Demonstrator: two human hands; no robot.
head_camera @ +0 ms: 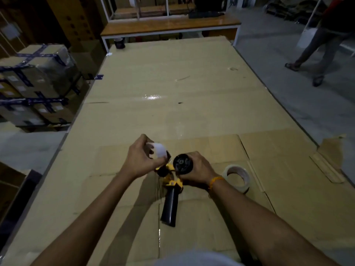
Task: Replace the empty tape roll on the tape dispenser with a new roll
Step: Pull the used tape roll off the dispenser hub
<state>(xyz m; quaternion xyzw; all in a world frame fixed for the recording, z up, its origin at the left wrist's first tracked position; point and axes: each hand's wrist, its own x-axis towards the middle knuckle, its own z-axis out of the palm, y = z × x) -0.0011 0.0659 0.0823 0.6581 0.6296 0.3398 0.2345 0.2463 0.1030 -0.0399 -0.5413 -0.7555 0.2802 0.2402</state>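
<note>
A yellow and black tape dispenser (171, 189) lies on the cardboard-covered table, its black handle pointing toward me. My right hand (197, 167) grips the dispenser at its black round spool hub (182, 163). Just left of the hub and off it, my left hand (142, 156) holds a white empty tape core (158, 149). A new roll of clear tape (237, 177) lies flat on the cardboard to the right of my right wrist, untouched.
Flattened cardboard sheets (172, 93) cover the long table. Taped, wrapped boxes (36, 83) are stacked at the left. A wooden bench (169, 25) stands beyond the far end, with a dark cup (119, 43) near it. A person's legs (315, 54) are on the floor at right.
</note>
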